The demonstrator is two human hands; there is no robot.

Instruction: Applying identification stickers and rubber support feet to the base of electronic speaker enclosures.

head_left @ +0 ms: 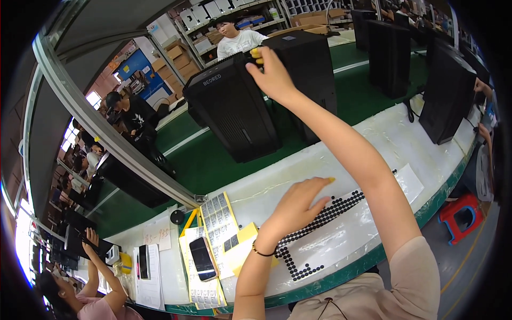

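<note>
My right hand [273,78] reaches up to the top corner of a tall black speaker [234,112] on the green belt [197,152]. Its thumb and yellow-covered fingertips are against the corner, gripping it. My left hand [296,209] hovers low over a white sheet [341,242] that carries many small round black pads [302,273]. A yellow cover shows on one fingertip; its fingers are stretched out and the thumb stands apart, with nothing visible in them. Beside the gripped speaker, partly behind my right arm, stands a second black speaker [306,58].
Left of my wrist lie label sheets [217,210] and a phone [203,258]. A metal post [114,133] rises at the left. More black speakers [389,58] stand along the belt and bench at the right. Co-workers are across the belt and at both sides. A red stool [461,216] is at the right.
</note>
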